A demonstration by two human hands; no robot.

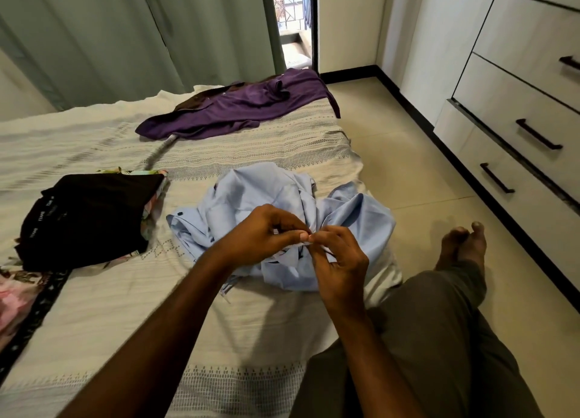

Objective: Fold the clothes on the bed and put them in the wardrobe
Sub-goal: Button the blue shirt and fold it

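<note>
bed — both hands' fingers pinch the crumpled blue shirt.

Bed's got a cream woven bedspread with grey patterned bands. Lying on it: a crumpled light blue button shirt, a spread-out purple shirt, and a folded black garment atop floral fabric.

Both hands, left and right, meet fingertip to fingertip, pinching, forearms extended forward.
</note>
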